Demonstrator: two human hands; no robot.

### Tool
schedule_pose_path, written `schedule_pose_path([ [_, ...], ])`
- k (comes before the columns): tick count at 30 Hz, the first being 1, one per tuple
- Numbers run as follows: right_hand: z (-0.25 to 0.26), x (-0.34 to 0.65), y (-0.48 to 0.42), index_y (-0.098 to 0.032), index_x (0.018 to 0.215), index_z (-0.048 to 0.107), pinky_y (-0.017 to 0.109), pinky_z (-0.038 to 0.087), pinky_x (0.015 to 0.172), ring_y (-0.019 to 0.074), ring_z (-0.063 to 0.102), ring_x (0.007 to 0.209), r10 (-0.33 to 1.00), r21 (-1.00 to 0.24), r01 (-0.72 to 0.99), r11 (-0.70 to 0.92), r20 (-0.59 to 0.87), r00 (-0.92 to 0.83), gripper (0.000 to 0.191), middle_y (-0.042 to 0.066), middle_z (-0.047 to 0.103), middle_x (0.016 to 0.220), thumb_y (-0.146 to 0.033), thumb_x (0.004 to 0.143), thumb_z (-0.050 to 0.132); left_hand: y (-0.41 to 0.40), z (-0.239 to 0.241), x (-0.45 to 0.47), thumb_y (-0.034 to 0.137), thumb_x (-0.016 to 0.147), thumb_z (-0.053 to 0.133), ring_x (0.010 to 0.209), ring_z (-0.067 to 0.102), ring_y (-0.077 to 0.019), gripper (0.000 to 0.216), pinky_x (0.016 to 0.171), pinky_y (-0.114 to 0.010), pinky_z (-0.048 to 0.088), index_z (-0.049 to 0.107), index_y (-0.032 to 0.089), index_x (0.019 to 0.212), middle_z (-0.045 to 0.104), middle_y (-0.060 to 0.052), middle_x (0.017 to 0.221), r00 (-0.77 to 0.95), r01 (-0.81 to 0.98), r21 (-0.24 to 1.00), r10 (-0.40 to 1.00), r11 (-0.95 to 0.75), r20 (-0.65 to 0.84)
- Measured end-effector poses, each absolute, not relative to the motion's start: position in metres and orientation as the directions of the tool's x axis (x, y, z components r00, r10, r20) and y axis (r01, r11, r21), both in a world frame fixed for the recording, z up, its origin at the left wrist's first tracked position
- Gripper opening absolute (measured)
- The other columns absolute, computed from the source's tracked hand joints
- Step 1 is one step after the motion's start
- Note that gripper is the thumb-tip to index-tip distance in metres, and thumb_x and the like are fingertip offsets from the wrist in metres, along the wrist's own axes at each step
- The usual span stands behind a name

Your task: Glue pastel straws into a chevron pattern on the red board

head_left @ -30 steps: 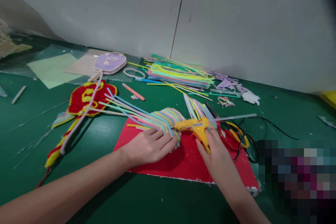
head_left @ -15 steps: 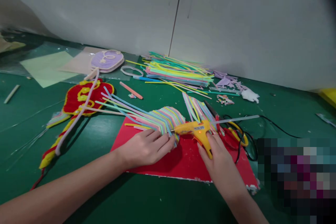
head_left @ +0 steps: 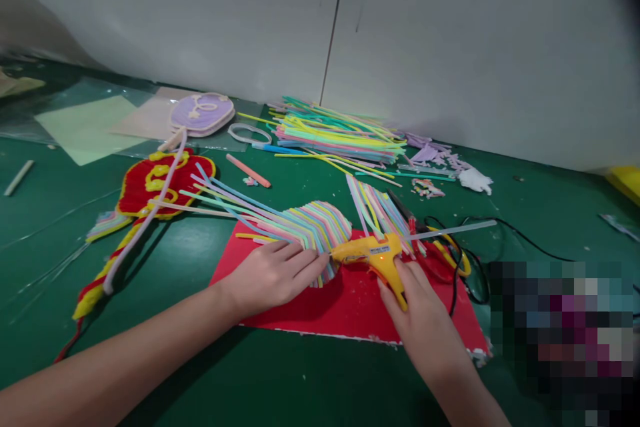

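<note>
My right hand (head_left: 423, 307) is closed around the grip of a yellow glue gun (head_left: 373, 253). A clear glue stick (head_left: 453, 229) juts from its back, and an orange light glows on its side. The nozzle points left and meets the striped piece close to my left fingertips. This piece (head_left: 325, 220) is made of pastel pipe cleaners laid side by side in bent rows, with loose ends fanning left. My left hand (head_left: 283, 273) is closed on its near edge, fingers pressed together; the thumb is hidden. Beneath lies a red board (head_left: 350, 313).
A second striped pipe cleaner piece (head_left: 380, 207) lies behind the gun, beside scissors (head_left: 443, 257) and a black cord (head_left: 483, 280). A pipe cleaner pile (head_left: 340, 133) is near the wall. At left are a red-and-yellow fan (head_left: 137, 187) and a purple fan (head_left: 200, 112).
The glue gun has tilted and dropped slightly at the striped piece. My left fingers have shifted a little, showing more of the stripes below the nozzle.
</note>
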State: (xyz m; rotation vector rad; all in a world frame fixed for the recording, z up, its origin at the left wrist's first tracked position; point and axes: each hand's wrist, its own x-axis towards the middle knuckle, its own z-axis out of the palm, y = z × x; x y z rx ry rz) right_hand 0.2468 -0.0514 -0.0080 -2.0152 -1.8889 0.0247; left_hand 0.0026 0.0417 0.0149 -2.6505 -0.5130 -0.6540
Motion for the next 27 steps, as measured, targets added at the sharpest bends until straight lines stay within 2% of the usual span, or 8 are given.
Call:
schedule_pose_path([
  [5,-0.008,0.248,-0.056,-0.014,0.124,0.055,0.046,0.054,0.086,0.0342,0.057,0.116,0.97,-0.263,0.963,-0.052,0.217,0.112,0.048,0.02,0.058,0.125,-0.045,0.094,0.032,0.045,0.012,0.001,0.01,0.097,0.033,0.074,0.066,-0.0152,0.027,0.062,-0.025,0.05,0.057,0.012,0.108,0.071,-0.006,0.088,0.788,0.458,-0.164,0.313,-0.874,0.53],
  [11,-0.009,0.25,-0.06,-0.015,0.123,0.056,0.044,0.055,0.083,0.0334,0.059,0.111,0.965,-0.256,0.966,-0.049,0.237,0.112,0.049,0.019,0.06,0.117,-0.046,0.094,0.032,0.048,0.009,0.0,0.012,0.098,0.03,0.079,0.066,-0.0157,0.032,0.068,-0.027,0.052,0.059,0.013,0.109,0.07,-0.007,0.091,0.782,0.485,-0.107,0.376,-0.868,0.497],
  [16,-0.009,0.252,-0.064,-0.018,0.123,0.055,0.041,0.054,0.083,0.0304,0.062,0.106,0.963,-0.255,0.966,-0.034,0.249,0.1,0.046,0.017,0.061,0.114,-0.046,0.095,0.032,0.048,0.009,0.0,0.012,0.098,0.03,0.08,0.066,-0.0162,0.031,0.068,-0.028,0.052,0.06,0.012,0.108,0.071,-0.008,0.092,0.784,0.467,-0.106,0.356,-0.878,0.508],
  [27,-0.01,0.257,-0.074,-0.015,0.123,0.054,0.037,0.056,0.07,0.0303,0.064,0.1,0.965,-0.249,0.968,-0.032,0.246,0.095,0.053,0.018,0.062,0.114,-0.051,0.095,0.027,0.048,0.01,0.001,0.011,0.098,0.032,0.079,0.067,-0.0156,0.029,0.068,-0.026,0.051,0.06,0.012,0.105,0.071,-0.006,0.089,0.783,0.468,-0.121,0.347,-0.875,0.516],
])
